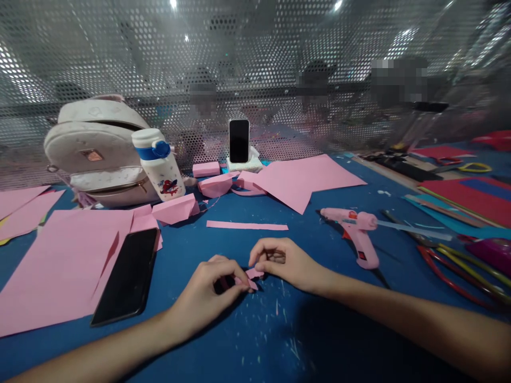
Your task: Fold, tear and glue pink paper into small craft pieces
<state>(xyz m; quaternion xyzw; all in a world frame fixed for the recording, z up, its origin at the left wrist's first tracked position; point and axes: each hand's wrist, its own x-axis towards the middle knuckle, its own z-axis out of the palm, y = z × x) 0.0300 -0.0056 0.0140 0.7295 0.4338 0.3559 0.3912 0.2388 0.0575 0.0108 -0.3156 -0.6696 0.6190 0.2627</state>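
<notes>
Pale backpack (93,141) beside white bottle (160,171); phone (239,141) propped upright.

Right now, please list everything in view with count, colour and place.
Backpack: 1, whitish, back left
Bottle: 1, white and blue, before backpack
Upright phone: 1, dark screen, back centre
White pack: 1, white, under upright phone
Flat phone: 1, black, left, partly on paper
Pink sheets: several, pink, left, back centre
Folded pieces: several, pink, back middle
Strip: 1, pink, beyond hands
Glue gun: 1, pink, right
Handled tools: count unclear, red/yellow, far right
Coloured sheets: several, red, blue, far right
Purple item: 1, purple, right edge
Perforated panel: 1, grey, behind
Blurred figures: several, dark, in panel
Table: 1, blue, beneath
Small pink piece: 1, pink, between hands
Left hand: 1, bare, pinching that piece
Right hand: 1, bare, beside it
</notes>
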